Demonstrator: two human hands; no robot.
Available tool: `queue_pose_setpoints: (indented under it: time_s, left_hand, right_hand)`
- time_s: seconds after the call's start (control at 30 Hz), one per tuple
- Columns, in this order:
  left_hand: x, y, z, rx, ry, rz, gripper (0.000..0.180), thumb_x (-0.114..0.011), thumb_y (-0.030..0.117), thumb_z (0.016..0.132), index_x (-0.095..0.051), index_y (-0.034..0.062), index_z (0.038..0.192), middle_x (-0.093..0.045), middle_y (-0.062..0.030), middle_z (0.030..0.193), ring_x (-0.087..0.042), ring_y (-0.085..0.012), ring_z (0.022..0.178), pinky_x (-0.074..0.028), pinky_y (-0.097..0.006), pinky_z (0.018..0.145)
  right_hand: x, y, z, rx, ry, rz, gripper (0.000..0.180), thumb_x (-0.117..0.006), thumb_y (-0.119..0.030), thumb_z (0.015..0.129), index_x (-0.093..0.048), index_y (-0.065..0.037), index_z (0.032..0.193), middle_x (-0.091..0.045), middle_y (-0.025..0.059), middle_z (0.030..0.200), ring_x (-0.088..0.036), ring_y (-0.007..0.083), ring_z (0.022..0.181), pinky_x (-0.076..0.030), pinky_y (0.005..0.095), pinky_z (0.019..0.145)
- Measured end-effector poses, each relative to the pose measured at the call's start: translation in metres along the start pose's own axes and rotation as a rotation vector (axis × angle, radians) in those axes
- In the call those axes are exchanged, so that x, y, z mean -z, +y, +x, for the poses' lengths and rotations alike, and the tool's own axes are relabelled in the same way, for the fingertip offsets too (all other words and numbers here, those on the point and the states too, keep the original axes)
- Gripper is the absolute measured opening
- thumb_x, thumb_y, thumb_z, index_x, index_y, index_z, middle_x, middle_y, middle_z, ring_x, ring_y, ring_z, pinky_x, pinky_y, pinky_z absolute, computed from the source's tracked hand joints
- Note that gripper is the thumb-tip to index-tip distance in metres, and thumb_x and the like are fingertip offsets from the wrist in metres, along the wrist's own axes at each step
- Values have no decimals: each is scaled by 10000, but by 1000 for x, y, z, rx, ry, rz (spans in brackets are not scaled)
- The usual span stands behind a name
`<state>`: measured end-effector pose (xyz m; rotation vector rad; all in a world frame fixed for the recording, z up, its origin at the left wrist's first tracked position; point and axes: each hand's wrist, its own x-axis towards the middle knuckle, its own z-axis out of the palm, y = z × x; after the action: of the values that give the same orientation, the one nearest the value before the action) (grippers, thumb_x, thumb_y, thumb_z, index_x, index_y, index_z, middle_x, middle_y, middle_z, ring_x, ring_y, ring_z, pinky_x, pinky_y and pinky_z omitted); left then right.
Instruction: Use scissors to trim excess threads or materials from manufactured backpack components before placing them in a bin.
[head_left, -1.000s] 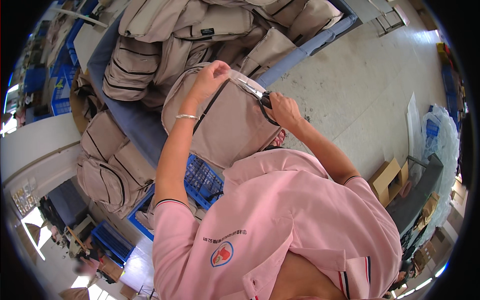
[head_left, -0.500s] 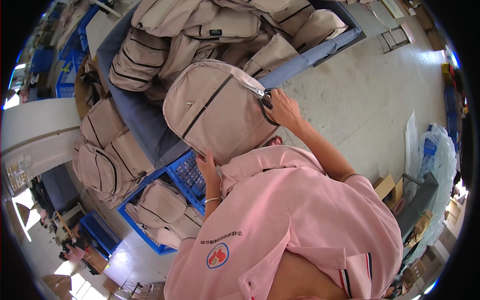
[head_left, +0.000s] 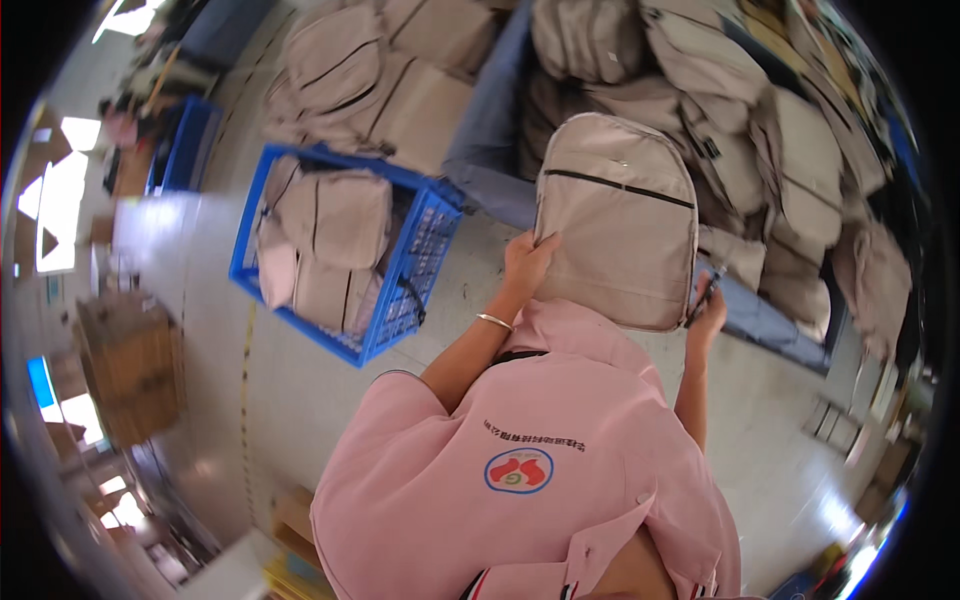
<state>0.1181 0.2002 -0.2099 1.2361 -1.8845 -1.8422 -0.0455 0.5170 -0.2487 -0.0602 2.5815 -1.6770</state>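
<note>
A beige backpack [head_left: 615,240] with a dark zipper line across it stands upright in front of my chest. My left hand [head_left: 528,265] is closed on its left edge, thumb on the front face. At its lower right edge my right hand [head_left: 708,312] is closed round a pair of scissors [head_left: 708,290] with dark handles, the blades pointing up. Whether the right fingers also grip the backpack's edge cannot be made out.
A blue plastic crate [head_left: 345,345] holding several beige bags stands on the left. Behind the backpack is a large bin lined with grey-blue cloth [head_left: 490,130], heaped with similar bags [head_left: 710,60]. More bags [head_left: 420,115] lie beyond the crate. Cardboard boxes [head_left: 130,370] stand far left.
My view and body have turned left toward the blue crate. The backpack has gone from tilted to upright. The scissors have moved from its upper right edge to beside its lower right edge.
</note>
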Motion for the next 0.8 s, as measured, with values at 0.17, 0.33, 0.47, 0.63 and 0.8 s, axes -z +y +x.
queue_pose_setpoints:
  time_s: [0.17,0.33,0.47,0.63,0.8]
  left_hand:
    - [71,22,-33,-116,232,-376,154,-750,206,859,-719,56,838,-582,76,700,-469,-40,619,-358,-234,543]
    - [186,33,-58,-198,543,-628,210,-788,143,827,-703,33,984,-681,8,907,-604,-92,769,-487,-243,690]
    - [294,59,-56,-336,824,-506,236,-791,110,821,-689,17,1012,-696,-25,952,-630,-112,794,-512,-259,719]
    - [450,81,-2,-324,1046,-233,425,-772,289,859,-456,200,589,-323,82,551,-295,-70,475,-295,-298,447]
    - [595,40,53,-176,989,285,406,-665,304,930,-680,-54,1120,-691,-97,1009,-615,-186,844,-518,-348,771]
  right_hand:
    - [-3,-19,-4,-115,-140,75,327,-557,-308,996,-623,6,935,-715,123,1012,-634,98,654,-439,220,412]
    - [-26,-48,-25,-27,-258,-94,364,-605,-337,974,-609,6,853,-707,100,864,-555,90,507,-417,233,405]
    - [-37,-56,-34,23,-285,-117,390,-659,-381,948,-603,-25,800,-597,30,643,-467,73,455,-377,261,405]
    - [-21,-50,-34,132,-201,-475,462,-720,-433,887,-571,-4,799,-514,134,609,-492,217,526,-412,395,526]
    - [-3,-55,-45,1,-184,-529,490,-741,-456,852,-579,4,809,-557,194,663,-540,350,595,-439,442,585]
